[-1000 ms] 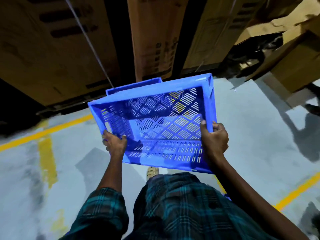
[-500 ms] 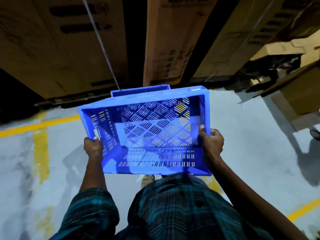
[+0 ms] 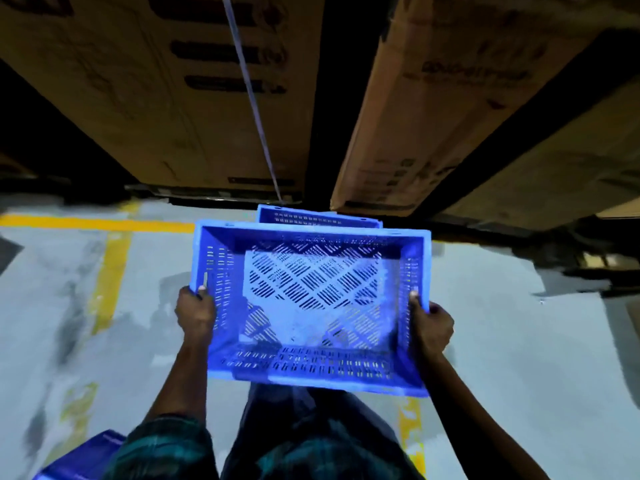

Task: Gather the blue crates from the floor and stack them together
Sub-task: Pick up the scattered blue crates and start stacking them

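Observation:
I hold a blue slotted crate (image 3: pixel 313 299) level in front of me, its open side up. My left hand (image 3: pixel 195 315) grips its left wall and my right hand (image 3: pixel 431 323) grips its right wall. Just beyond it, a second blue crate (image 3: pixel 318 218) stands on the floor by the boxes, mostly hidden behind the one I carry. A corner of another blue crate (image 3: pixel 83 459) shows at the bottom left, by my sleeve.
Tall cardboard boxes (image 3: pixel 166 98) line the far side, with a dark gap between them. A strap (image 3: pixel 252 102) runs down the left box. Yellow lines (image 3: pixel 107 268) mark the grey floor. More cardboard (image 3: pixel 554 188) lies at the right.
The crate has swung from tilted toward me to level, and I have come closer to the boxes. My left hand shifted outward along the left wall.

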`<act>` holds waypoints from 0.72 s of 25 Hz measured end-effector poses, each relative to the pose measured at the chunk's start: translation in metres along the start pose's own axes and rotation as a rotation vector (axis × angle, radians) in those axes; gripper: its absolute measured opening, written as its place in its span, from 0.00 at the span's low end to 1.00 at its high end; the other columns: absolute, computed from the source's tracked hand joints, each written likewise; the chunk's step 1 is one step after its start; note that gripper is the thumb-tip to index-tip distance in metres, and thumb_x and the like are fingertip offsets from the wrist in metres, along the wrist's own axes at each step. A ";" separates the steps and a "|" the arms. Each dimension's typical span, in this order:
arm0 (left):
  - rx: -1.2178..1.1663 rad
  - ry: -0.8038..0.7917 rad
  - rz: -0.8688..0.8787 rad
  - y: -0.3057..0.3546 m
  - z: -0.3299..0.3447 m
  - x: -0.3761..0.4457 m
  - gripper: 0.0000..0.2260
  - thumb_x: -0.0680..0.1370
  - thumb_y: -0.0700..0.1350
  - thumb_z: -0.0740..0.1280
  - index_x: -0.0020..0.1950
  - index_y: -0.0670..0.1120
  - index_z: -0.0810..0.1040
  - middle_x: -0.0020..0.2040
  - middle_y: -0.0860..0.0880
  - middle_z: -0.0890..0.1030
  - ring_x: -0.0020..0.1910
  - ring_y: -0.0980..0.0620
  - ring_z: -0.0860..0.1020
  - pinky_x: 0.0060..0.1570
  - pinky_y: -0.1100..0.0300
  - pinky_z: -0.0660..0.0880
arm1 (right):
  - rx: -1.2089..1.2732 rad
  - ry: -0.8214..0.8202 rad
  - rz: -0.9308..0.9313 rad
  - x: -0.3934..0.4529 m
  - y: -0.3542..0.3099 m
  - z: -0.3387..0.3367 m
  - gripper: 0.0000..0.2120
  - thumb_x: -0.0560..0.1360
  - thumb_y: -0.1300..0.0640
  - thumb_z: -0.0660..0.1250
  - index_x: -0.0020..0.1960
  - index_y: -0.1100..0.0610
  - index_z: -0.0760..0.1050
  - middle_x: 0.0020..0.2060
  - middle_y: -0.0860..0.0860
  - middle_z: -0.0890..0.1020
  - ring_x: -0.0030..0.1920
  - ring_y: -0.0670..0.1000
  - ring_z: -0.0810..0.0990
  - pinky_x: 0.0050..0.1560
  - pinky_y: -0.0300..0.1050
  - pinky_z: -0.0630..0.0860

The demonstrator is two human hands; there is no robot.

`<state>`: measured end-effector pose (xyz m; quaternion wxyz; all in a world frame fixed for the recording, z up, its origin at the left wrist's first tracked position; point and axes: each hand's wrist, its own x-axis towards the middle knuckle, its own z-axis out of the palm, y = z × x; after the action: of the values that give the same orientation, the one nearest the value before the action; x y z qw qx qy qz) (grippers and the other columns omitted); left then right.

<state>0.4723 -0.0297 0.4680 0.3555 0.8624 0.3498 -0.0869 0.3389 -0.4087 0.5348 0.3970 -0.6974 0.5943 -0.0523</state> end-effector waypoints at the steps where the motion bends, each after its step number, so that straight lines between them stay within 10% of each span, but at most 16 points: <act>1: 0.014 0.024 -0.009 0.008 0.002 0.005 0.15 0.80 0.47 0.63 0.55 0.35 0.76 0.54 0.30 0.80 0.56 0.30 0.78 0.56 0.43 0.74 | -0.008 -0.044 0.009 0.013 -0.006 0.009 0.25 0.72 0.38 0.69 0.34 0.61 0.76 0.27 0.56 0.76 0.34 0.57 0.77 0.38 0.46 0.70; 18: -0.040 -0.189 -0.078 0.121 0.106 0.106 0.20 0.73 0.50 0.70 0.60 0.45 0.67 0.57 0.39 0.79 0.53 0.39 0.80 0.56 0.47 0.76 | 0.070 -0.191 0.305 0.153 -0.067 0.109 0.14 0.74 0.55 0.72 0.37 0.62 0.73 0.37 0.59 0.74 0.33 0.55 0.71 0.37 0.50 0.68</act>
<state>0.6416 -0.1047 0.4155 0.4002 0.8289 0.3497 -0.1745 0.4946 -0.4900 0.4410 0.4790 -0.5867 0.6506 0.0543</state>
